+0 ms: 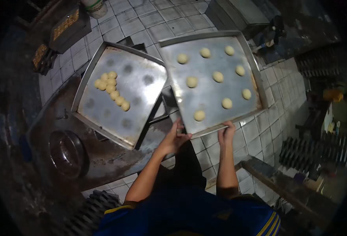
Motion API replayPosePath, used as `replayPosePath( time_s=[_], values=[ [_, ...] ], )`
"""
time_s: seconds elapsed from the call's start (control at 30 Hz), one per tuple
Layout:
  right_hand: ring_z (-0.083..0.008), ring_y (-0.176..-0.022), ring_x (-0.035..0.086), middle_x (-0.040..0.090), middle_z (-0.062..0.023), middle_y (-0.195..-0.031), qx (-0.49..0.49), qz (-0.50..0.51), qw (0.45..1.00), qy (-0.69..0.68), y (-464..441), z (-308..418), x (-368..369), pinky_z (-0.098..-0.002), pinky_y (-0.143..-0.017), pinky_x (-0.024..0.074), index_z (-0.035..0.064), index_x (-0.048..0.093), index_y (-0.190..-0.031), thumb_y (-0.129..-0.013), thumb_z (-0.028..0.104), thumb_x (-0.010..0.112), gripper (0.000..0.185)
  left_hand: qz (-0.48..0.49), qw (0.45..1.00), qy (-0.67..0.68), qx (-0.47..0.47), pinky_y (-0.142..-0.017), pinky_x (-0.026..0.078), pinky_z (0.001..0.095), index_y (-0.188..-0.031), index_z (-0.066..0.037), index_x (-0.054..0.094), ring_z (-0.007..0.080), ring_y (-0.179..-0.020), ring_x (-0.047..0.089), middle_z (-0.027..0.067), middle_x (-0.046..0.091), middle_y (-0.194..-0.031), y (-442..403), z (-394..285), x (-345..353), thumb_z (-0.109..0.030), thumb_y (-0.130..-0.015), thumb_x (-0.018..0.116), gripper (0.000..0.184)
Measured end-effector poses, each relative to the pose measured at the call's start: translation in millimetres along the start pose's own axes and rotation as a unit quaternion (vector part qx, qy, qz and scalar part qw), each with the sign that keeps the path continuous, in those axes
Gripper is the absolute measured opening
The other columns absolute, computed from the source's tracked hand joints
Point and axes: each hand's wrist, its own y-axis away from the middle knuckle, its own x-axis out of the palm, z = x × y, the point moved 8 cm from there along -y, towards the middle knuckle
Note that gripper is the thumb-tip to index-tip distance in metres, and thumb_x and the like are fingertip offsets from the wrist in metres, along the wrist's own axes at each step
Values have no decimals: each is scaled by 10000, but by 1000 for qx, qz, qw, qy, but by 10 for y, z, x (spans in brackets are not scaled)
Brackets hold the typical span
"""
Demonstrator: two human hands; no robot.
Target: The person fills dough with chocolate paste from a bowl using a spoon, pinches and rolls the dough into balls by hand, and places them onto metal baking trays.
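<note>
Shirt (pixel 189 212) behind, my left fingers (pixel 186 136) and right fingers (pixel 229 125) curl closed on the tray (pixel 209 94), best kept level lest balls (pixel 218 76) ahead roll.

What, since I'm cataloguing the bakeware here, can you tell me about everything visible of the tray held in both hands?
The tray is shallow, four-sided and grey, apparently metal, with low raised walls and brownish stains along its right and near edges. It lies face up, carrying nine pale, spaced-out balls. The left hand is at its near left corner, the right hand on its near edge. Its left side meets the other tray in view; contact is unclear.
</note>
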Motion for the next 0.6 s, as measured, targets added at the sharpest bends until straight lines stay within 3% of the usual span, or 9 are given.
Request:
replayPosePath(
  time_s=[0.07, 0.1, 0.2, 0.3, 0.33, 0.43, 0.47, 0.53, 0.6],
  values=[
    [-239, -1024, 623, 609, -73, -1000, -4, 31, 999, -10, -843, 223, -784, -429, -1013, 523, -1, 594, -1001, -772, -8, 577, 230, 24, 997, -73, -25, -803, 571, 339, -1596, -9, 365, 173, -948, 685, 146, 673, -1250, -218, 155, 398, -226, -994, 734, 739],
    [-240, -994, 629, 605, -71, -991, 5, 30, 999, -16, -1212, 281, -1088, -423, -989, 537, 2, 591, -977, -762, -3, 581, 215, 47, 998, 28, 3, -769, 564, 329, -1592, -39, 409, 170, -940, 689, 124, 672, -1298, -311, 429, 592, -206, -1004, 716, 684],
    [-242, -922, 638, 607, -64, -961, 24, 0, 1000, 18, -2009, 359, -1599, -419, -931, 565, 8, 590, -930, -757, 8, 580, 173, 21, 998, -60, -26, -803, 562, 351, -1554, -61, 463, 210, -900, 694, 123, 702, -1246, -409, 717, 957, -229, -1016, 698, 611],
    [-202, -791, 612, 569, -33, -816, 58, -85, 993, 64, -2517, 144, -1629, -369, -750, 537, 80, 561, -808, -837, 73, 568, 31, -1, 985, -145, -95, -806, 568, 361, -1476, -91, 551, 233, -924, 726, 122, 740, -1145, -458, 1010, 1083, -225, -1017, 703, 502],
    [-188, -747, 604, 556, -23, -767, 73, -117, 987, 80, -2735, -50, -1654, -353, -689, 527, 104, 551, -767, -863, 94, 564, 98, -16, 978, -162, -134, -787, 568, 358, -1451, -89, 572, 227, -909, 724, 125, 741, -1134, -562, 1187, 1122, -232, -1016, 704, 476],
    [-168, -673, 542, 519, 1, -746, 93, 97, 984, 121, -3837, -1276, -2792, -339, -602, 440, 123, 543, -748, -846, 86, 575, 110, -36, 964, -203, -167, -753, 575, 350, -1385, -77, 621, 211, -855, 721, 129, 747, -1095, -568, 1353, 1156, -239, -1011, 712, 417],
    [-168, -673, 542, 519, 1, -746, 94, 93, 985, 114, -4045, -1536, -2922, -339, -602, 440, 123, 543, -748, -846, 86, 575, 110, -31, 946, -220, -235, -776, 583, 353, -1367, -73, 634, 215, -857, 738, 123, 754, -1074, -512, 1565, 1139, -246, -1012, 713, 403],
    [-171, -719, 545, 539, -11, -812, 130, 28, 957, 257, -4389, -2045, -3081, -342, -645, 460, 110, 589, -836, -796, 46, 590, 75, -56, 955, -205, -209, -832, 589, 357, -1363, -57, 626, 229, -903, 760, 124, 758, -1070, -550, 1657, 1187, -252, -1017, 705, 405],
    [-167, -725, 530, 534, -16, -831, 162, 0, 967, 198, -4548, -2277, -2923, -324, -641, 443, 102, 598, -887, -774, 29, 592, 134, -51, 947, -200, -245, -892, 584, 356, -1374, -41, 602, 233, -970, 760, 134, 756, -1086, -500, 1753, 1200, -253, -1022, 703, 423]
  ],
)
